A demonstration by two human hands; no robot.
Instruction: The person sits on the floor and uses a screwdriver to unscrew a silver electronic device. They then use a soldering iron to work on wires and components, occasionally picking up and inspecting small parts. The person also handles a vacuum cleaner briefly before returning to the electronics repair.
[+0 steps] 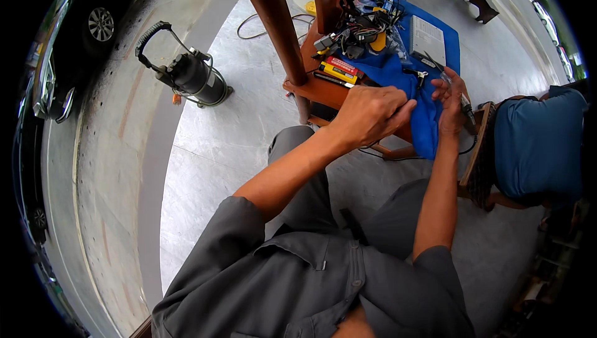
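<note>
While the half-curled right hand (449,103) holds a slender pointed tool (444,76) just right of the hanging blue cloth (426,129), the left hand (373,111) curls closed at the cloth's left, any contents hidden; steady wrists and a tip angled away from fingers should serve best.

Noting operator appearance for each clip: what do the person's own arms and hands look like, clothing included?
The left hand and right hand are both ungloved, and the forearms are bare. The left sleeve and right sleeve are short, dark grey, and end near the elbows, matching the shirt.
</note>
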